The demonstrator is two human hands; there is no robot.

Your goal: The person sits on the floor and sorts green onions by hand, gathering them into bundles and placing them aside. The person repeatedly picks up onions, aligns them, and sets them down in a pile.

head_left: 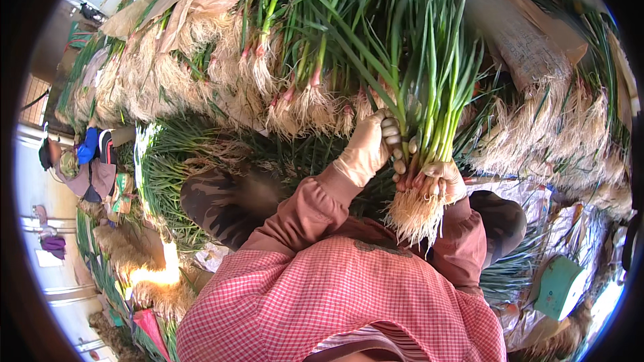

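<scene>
A bunch of green onions (pixel 441 117) stands upright in front of my chest, leaves up and a mass of pale roots hanging down. My right hand (pixel 451 179), in a pale glove, is closed round the bunch just above the roots, on the pinkish bases. My left hand (pixel 367 149), gloved too, has its fingers curled on green onion stalks at the bunch's left side. Whether those stalks are separate from the bunch I cannot tell. Just beyond my hands lie loose green onions (pixel 316 80) with reddish bases and long roots.
A long heap of green onions runs across the far side, with brown paper (pixel 526 37) over parts of it. More green onions (pixel 178 177) lie at my left. A green plastic stool-like object (pixel 559 288) sits at the lower right. Clothes (pixel 89 164) hang at the left wall.
</scene>
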